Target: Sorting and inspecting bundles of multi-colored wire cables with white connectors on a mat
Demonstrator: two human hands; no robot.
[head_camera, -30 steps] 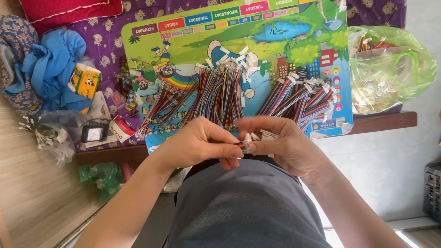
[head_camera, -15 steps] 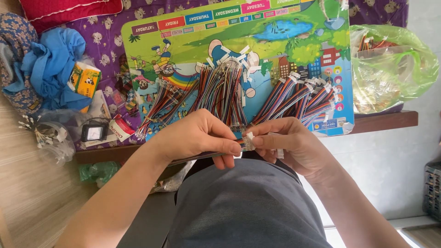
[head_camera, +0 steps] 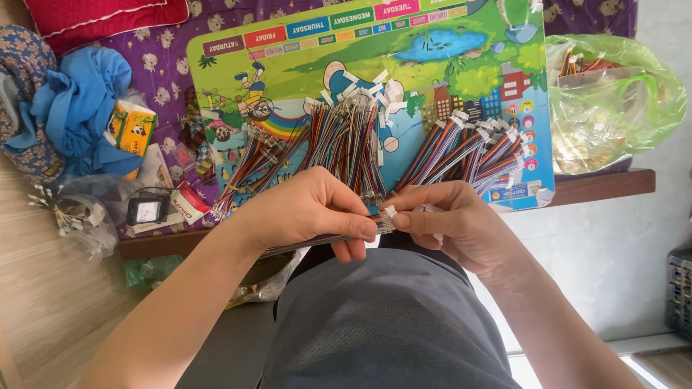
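My left hand [head_camera: 306,212] grips a flat bundle of multicoloured ribbon wires [head_camera: 317,241] just above my lap. My right hand [head_camera: 450,220] pinches the small white connector [head_camera: 390,212] at the end of that bundle. The fingertips of both hands meet at the connector. Behind them, three piles of the same coloured wire bundles lie on a bright cartoon board [head_camera: 447,65]: a left pile [head_camera: 249,162], a middle pile [head_camera: 346,140] and a right pile [head_camera: 468,151], all with white connectors at their far ends.
A green plastic bag [head_camera: 613,101] with more wires sits at the right on a wooden ledge [head_camera: 605,186]. Blue cloth [head_camera: 76,108], a yellow carton [head_camera: 131,128], a small black device [head_camera: 146,210] and a clear bag of white connectors [head_camera: 72,220] lie at the left.
My hands have shifted slightly; the left hand's fingers now close flatter over the bundle, and the right fingers pinch the white connector at its tip.
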